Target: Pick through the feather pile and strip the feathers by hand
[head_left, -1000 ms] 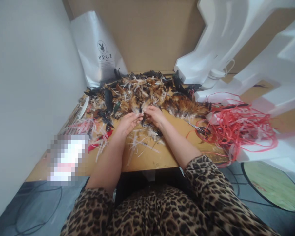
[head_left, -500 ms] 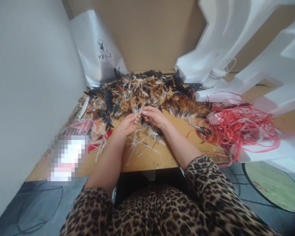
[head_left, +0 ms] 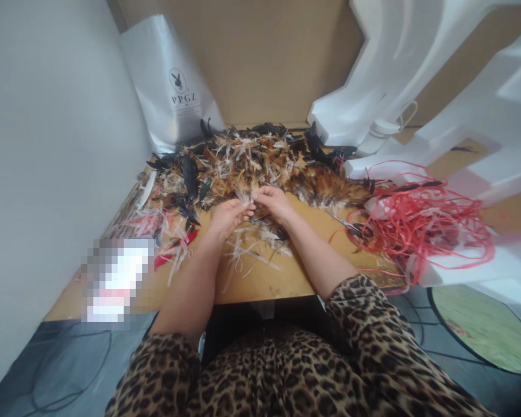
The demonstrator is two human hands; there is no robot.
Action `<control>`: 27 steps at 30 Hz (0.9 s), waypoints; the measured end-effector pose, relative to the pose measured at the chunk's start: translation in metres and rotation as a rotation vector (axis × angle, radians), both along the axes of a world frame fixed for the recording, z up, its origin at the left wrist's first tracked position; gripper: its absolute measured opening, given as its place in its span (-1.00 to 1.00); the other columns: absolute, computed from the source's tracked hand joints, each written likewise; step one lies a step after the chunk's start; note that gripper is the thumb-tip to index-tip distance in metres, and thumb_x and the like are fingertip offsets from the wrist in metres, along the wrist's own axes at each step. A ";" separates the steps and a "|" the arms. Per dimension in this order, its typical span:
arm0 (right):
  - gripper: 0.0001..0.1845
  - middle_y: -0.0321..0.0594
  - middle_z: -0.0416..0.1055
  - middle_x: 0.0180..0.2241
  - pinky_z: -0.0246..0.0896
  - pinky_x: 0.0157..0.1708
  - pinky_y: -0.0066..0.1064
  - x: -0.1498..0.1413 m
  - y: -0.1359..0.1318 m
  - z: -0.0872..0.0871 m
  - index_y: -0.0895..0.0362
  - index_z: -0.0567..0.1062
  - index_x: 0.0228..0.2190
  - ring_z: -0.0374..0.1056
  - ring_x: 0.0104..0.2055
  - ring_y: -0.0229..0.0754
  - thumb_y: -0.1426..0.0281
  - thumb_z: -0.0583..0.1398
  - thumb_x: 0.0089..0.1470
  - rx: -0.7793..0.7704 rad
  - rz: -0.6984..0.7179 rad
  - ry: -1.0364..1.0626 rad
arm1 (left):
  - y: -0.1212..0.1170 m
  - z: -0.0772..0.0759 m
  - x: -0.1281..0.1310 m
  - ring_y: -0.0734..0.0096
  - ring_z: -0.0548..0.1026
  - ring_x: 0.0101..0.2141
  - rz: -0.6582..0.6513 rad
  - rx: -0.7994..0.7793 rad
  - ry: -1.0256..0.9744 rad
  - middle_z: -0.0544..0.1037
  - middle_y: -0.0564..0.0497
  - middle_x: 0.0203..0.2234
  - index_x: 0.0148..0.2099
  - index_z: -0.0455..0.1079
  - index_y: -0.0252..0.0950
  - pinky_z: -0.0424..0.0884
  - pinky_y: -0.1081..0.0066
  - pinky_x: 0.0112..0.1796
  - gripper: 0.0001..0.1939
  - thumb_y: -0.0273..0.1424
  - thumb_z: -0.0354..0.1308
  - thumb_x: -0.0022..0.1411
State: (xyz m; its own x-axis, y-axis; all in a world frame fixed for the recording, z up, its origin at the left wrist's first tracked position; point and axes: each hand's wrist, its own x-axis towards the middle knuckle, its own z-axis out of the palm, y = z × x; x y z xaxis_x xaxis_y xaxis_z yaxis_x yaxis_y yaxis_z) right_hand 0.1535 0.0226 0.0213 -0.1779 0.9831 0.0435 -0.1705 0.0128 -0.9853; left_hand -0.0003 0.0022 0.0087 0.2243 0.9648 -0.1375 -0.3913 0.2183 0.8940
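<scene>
My left hand [head_left: 233, 216] and my right hand [head_left: 274, 202] meet fingertip to fingertip above the front of a feather heap. Between them is a small bunch of pale and brown feathers [head_left: 245, 194], pinched by both hands. Behind rises the heap of brown, black and white feathers [head_left: 256, 153]. Under my wrists, loose white strips and fluff [head_left: 247, 255] lie on the wooden table [head_left: 282, 284]. Exactly which fingers grip the quills is too small to make out.
Scissors [head_left: 358, 230] lie right of my arm, beside a tangle of red plastic ribbon [head_left: 425, 226]. A silver bag [head_left: 173, 87] stands at the back left. White foam-like pieces [head_left: 399, 69] lean at the right. A blurred-out bright patch [head_left: 119, 278] covers the left front corner.
Both hands stay together at nearly the same spot. My left hand has shifted slightly right, and the pinched feathers now fan more upright between the fingers.
</scene>
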 end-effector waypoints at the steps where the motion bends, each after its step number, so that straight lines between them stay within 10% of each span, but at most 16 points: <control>1: -0.70 -0.41 0.29 -0.69 -0.03 -0.59 -0.54 -0.001 -0.001 0.000 0.18 0.41 -0.58 0.10 -0.64 -0.43 0.23 0.32 -0.29 0.002 -0.011 -0.026 | 0.000 0.000 0.001 0.61 0.48 -0.54 0.004 0.008 0.005 0.57 -0.12 -0.45 -0.40 0.42 -0.44 0.34 0.62 -0.51 -0.84 -0.44 0.29 -0.05; 27: -0.68 -0.36 0.35 -0.66 0.01 -0.65 -0.54 0.000 0.000 -0.002 0.20 0.43 -0.55 0.13 -0.68 -0.43 0.24 0.35 -0.32 -0.077 0.070 -0.105 | 0.000 0.000 0.002 0.64 0.46 -0.57 0.040 -0.003 0.009 0.55 -0.06 -0.53 -0.43 0.41 -0.47 0.34 0.64 -0.51 -0.86 -0.48 0.28 -0.04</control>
State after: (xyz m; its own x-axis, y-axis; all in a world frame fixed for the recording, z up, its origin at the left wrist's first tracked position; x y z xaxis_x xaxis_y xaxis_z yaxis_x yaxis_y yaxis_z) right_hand 0.1534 0.0222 0.0188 -0.2459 0.9678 -0.0538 -0.0643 -0.0717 -0.9953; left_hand 0.0015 0.0026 0.0091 0.1846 0.9724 -0.1427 -0.3915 0.2060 0.8968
